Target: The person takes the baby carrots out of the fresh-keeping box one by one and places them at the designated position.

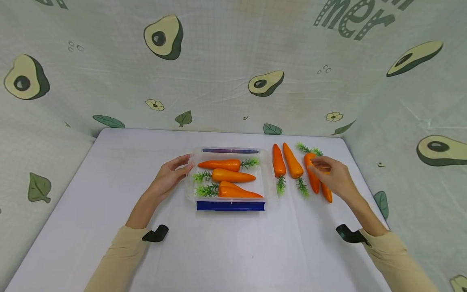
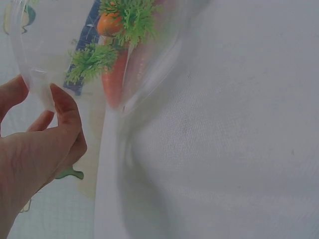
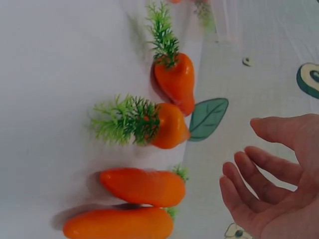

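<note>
A clear plastic container with blue latch strips lies in the middle of the white table. Inside are several orange carrots with green leafy tops, the lowest ones overlapping. At the container's left side, my left hand pinches the rim between thumb and fingers; the left wrist view shows this hand at the clear edge. My right hand hovers over the two rightmost loose carrots, partly hiding them. In the right wrist view the hand has spread, lightly bent fingers with nothing between them.
Two more loose carrots, a redder one and a lighter one, lie just right of the container with their leaves toward me. Behind the white table and at its sides hangs an avocado-patterned cloth.
</note>
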### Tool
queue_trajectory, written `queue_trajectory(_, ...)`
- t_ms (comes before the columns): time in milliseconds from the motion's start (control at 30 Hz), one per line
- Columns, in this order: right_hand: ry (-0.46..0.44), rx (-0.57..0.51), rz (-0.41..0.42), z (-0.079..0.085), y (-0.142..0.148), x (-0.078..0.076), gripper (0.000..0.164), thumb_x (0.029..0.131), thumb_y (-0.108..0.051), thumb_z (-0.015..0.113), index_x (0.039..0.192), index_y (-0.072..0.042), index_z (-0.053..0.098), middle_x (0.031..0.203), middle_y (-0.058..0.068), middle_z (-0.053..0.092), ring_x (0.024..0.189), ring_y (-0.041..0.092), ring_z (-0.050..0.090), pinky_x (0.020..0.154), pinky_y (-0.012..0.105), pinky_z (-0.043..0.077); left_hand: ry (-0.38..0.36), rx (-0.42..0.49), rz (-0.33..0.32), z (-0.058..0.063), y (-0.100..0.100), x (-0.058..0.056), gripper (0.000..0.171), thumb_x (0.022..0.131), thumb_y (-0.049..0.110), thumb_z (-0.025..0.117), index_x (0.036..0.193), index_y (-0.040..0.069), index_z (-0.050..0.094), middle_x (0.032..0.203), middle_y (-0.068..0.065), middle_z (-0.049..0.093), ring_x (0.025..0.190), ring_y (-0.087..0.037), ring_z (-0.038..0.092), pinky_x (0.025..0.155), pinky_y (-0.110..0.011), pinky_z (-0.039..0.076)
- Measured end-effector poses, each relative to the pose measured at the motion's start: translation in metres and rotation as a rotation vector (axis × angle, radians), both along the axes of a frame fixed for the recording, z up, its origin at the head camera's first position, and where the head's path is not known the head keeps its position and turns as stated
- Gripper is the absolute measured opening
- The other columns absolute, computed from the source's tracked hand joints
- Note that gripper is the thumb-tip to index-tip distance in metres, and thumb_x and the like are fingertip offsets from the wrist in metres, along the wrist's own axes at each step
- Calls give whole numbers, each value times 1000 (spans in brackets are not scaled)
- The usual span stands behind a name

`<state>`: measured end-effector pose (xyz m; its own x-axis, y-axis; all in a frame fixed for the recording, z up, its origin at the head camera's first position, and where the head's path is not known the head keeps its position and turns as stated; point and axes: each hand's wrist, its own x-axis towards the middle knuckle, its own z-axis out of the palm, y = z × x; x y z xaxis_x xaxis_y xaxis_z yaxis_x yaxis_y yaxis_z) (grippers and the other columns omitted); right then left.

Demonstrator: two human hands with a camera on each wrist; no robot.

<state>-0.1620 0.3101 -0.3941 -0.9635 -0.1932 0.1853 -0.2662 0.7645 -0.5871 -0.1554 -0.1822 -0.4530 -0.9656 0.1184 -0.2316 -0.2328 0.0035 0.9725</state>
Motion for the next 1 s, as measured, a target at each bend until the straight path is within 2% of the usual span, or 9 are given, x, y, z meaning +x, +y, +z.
queue_trajectory(67,-12,-12,18,3,-8,0,35,99,-14,71,125,9,64,115,27,68,103,42,66,92,53,54,-1,-4,3,1,0,0,60,102,29,67,155,9,45,153,-12,41,121,-16,52,103,-19,47)
queue_trajectory(233,-28,-47,82,10,-27,-2,36,99,-14,72,128,6,64,119,26,68,106,43,66,93,60,52,-8,4,8,3,-1,0,60,103,27,67,155,9,45,154,-12,40,121,-13,51,102,-20,48)
queue_trajectory(400,-1,-61,136,12,-45,-3,35,95,-8,74,126,6,66,119,24,69,109,39,66,95,59,52,-12,10,12,4,-1,1,59,102,26,68,155,9,46,153,-11,41,121,-14,51,104,-22,47)
queue_trajectory(667,10,-56,236,5,-74,-11,34,93,-8,77,121,7,68,119,23,69,109,44,66,94,57,54,-6,13,4,5,-1,1,61,103,26,66,156,7,44,155,-14,39,120,-11,51,105,-22,45)
queue_trajectory(1000,-10,-88,349,0,-102,-12,35,91,-14,80,122,0,70,119,14,71,109,35,67,95,52,55,-15,11,8,3,0,1,59,103,25,66,156,8,44,155,-14,40,120,-10,52,107,-23,45)
